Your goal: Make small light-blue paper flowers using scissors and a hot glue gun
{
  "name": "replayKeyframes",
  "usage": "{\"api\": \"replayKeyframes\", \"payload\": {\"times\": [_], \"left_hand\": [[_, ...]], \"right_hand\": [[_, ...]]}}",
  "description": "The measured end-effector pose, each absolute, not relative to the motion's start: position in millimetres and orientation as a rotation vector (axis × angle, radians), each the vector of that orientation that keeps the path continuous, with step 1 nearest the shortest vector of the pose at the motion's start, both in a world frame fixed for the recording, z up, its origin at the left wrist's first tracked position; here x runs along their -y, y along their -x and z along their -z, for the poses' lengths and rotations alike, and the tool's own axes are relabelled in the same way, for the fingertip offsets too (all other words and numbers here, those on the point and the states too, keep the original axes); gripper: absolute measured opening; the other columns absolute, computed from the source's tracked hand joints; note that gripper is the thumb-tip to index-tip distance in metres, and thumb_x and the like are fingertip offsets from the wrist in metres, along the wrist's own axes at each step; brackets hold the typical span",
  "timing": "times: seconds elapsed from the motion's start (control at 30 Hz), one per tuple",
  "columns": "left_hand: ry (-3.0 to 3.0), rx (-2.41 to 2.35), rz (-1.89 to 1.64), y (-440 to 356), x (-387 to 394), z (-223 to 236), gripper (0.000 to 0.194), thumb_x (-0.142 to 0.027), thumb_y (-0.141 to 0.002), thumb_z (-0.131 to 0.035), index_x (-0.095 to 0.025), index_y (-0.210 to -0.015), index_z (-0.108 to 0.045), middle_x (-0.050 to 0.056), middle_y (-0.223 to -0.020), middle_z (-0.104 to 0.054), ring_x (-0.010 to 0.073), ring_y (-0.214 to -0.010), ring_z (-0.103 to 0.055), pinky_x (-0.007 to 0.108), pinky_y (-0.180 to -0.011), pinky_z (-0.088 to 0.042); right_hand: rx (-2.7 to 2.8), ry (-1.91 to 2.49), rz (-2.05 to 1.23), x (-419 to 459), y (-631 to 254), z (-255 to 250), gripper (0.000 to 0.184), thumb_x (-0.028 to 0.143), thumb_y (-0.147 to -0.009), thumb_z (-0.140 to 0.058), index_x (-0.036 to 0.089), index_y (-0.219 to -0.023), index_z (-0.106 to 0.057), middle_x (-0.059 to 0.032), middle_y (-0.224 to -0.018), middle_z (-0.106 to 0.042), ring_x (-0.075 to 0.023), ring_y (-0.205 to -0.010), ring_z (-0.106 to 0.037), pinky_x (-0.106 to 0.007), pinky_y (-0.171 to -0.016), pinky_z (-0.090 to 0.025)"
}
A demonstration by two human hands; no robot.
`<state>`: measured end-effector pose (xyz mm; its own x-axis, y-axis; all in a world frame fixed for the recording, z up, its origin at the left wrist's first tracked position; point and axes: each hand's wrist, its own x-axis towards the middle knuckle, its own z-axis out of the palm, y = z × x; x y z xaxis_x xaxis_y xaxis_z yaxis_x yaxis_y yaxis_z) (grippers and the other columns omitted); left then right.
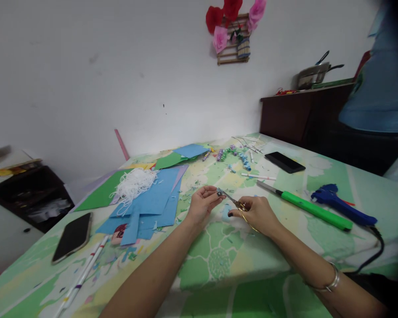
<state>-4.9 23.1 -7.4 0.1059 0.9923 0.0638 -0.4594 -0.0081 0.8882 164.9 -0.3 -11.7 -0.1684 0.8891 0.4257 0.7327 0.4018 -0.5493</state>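
Note:
My right hand (257, 215) holds small scissors (241, 207) with gold-coloured handles, its fingers in the loops. Their blades point up and left toward my left hand (203, 204). That hand is closed in a pinch at the blade tips, on what looks like a tiny piece of blue paper (220, 191), mostly covered by my fingers. Under the hands, small blue and green scraps lie scattered on the patterned tablecloth (219, 260). Left of my left hand, a bundle of white string (135, 184) rests on blue sheets (166, 187).
A green-handled knife (315, 210), a blue glue gun (343, 205) with its cord and a black phone (284, 162) lie to the right. Curled paper strips (234, 153) lie at the back. Another phone (73, 237) and white sticks (82, 274) are left. A person (381, 84) is at far right.

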Motion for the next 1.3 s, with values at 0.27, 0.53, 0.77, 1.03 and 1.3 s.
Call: {"api": "replayKeyframes", "payload": {"times": [0.27, 0.53, 0.77, 1.03, 1.3], "left_hand": [[-0.968, -0.773, -1.357, 6.2, -25.4, 7.0, 0.030, -0.017, -0.055, -0.074, -0.012, -0.078, -0.055, 0.003, -0.067, -0.065, 0.0149, -0.065, -0.065, 0.027, -0.068, -0.049], [-0.980, -0.799, -1.388, 6.7, -26.2, 5.2, 0.031, -0.018, -0.053, -0.075, -0.012, -0.077, -0.056, 0.003, -0.066, -0.064, 0.0147, -0.062, -0.064, 0.027, -0.066, -0.047], [-0.983, -0.820, -1.408, 8.3, -29.0, 6.3, 0.030, -0.016, -0.053, -0.074, -0.012, -0.076, -0.056, 0.002, -0.064, -0.063, 0.0137, -0.058, -0.063, 0.025, -0.062, -0.046], [-1.002, -0.849, -1.426, 7.7, -27.9, 3.7, 0.027, -0.015, -0.053, -0.072, -0.013, -0.075, -0.056, 0.001, -0.062, -0.062, 0.0125, -0.056, -0.061, 0.025, -0.061, -0.046], [-1.032, -0.855, -1.412, 10.2, -28.9, 5.2, 0.026, -0.014, -0.055, -0.070, -0.012, -0.077, -0.056, 0.002, -0.064, -0.062, 0.0136, -0.056, -0.062, 0.024, -0.058, -0.045]], "right_hand": [[1.952, 1.382, -0.316, 0.3, -165.1, 12.4, 0.038, 0.054, -0.065, -0.060, 0.017, -0.056, -0.061, 0.0012, -0.046, -0.052, -0.0094, -0.046, -0.037, -0.022, -0.046, -0.024], [1.962, 1.386, -0.297, -0.4, -165.2, 12.3, 0.038, 0.053, -0.062, -0.064, 0.016, -0.052, -0.058, 0.0027, -0.044, -0.047, -0.0089, -0.045, -0.034, -0.022, -0.045, -0.023], [1.968, 1.399, -0.333, -1.1, -165.5, 12.5, 0.037, 0.051, -0.061, -0.065, 0.016, -0.052, -0.058, 0.0031, -0.044, -0.046, -0.0088, -0.046, -0.035, -0.021, -0.045, -0.023], [1.978, 1.401, -0.340, -1.6, -166.3, 12.7, 0.037, 0.052, -0.061, -0.065, 0.016, -0.052, -0.059, 0.0031, -0.044, -0.045, -0.0091, -0.046, -0.035, -0.022, -0.045, -0.023], [1.978, 1.379, -0.347, -2.0, -166.7, 13.1, 0.041, 0.054, -0.061, -0.064, 0.015, -0.050, -0.056, 0.0029, -0.043, -0.044, -0.0086, -0.046, -0.036, -0.021, -0.045, -0.022]]}}
